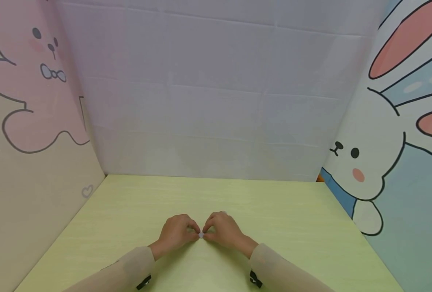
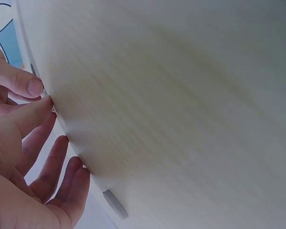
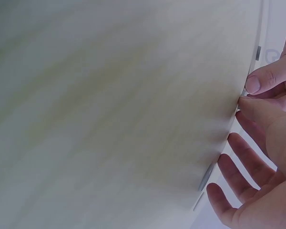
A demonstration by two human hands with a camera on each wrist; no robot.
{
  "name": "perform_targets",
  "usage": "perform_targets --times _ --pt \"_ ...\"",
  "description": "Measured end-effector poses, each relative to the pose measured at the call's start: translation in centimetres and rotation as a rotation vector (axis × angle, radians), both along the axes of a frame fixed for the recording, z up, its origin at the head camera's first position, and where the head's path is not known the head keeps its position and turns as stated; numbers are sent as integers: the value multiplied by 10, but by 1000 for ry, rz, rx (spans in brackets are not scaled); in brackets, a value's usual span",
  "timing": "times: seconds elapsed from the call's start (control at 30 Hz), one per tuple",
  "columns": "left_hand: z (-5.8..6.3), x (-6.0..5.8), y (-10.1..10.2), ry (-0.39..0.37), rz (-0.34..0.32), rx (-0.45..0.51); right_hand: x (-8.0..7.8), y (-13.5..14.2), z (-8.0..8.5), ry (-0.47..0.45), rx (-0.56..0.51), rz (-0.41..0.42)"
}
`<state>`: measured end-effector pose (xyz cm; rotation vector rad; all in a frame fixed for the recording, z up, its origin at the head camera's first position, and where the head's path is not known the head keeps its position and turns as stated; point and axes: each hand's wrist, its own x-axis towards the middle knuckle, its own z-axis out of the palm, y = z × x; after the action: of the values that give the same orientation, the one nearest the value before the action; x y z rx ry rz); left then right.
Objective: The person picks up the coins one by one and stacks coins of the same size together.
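Between the two hands on the pale yellow-green table lies a small flat whitish piece (image 1: 201, 235), its edges covered by fingertips. My left hand (image 1: 179, 231) pinches its left side with thumb and forefinger, and my right hand (image 1: 223, 229) pinches the right side. In the left wrist view the left hand's other fingers (image 2: 50, 169) are spread, with tips close to the tabletop. The right wrist view has the right hand's fingers (image 3: 250, 167) similarly fanned along the surface. Thumbs and fingers hide most of the piece in both wrist views.
A thin grey flat piece (image 2: 116, 204) lies on the table near the left hand's little finger. Another flat grey piece (image 3: 206, 176) is by the right hand's fingers. A white back wall (image 1: 216, 101) and printed side panels (image 1: 391, 162) enclose the table (image 1: 146, 202).
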<state>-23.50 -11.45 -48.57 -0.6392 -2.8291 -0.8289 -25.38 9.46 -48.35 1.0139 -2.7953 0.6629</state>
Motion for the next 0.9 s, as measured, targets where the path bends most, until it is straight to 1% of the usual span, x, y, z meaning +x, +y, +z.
perform_targets --times 0.3,0.7,0.9 --pt "0 0 -1 1 -7 5 0 0 -1 4 8 -21" --pt "1 1 -1 22 -1 -7 -2 -2 -2 9 -2 -15" --pt "0 0 -1 23 -4 -10 0 -3 0 1 -6 -20"
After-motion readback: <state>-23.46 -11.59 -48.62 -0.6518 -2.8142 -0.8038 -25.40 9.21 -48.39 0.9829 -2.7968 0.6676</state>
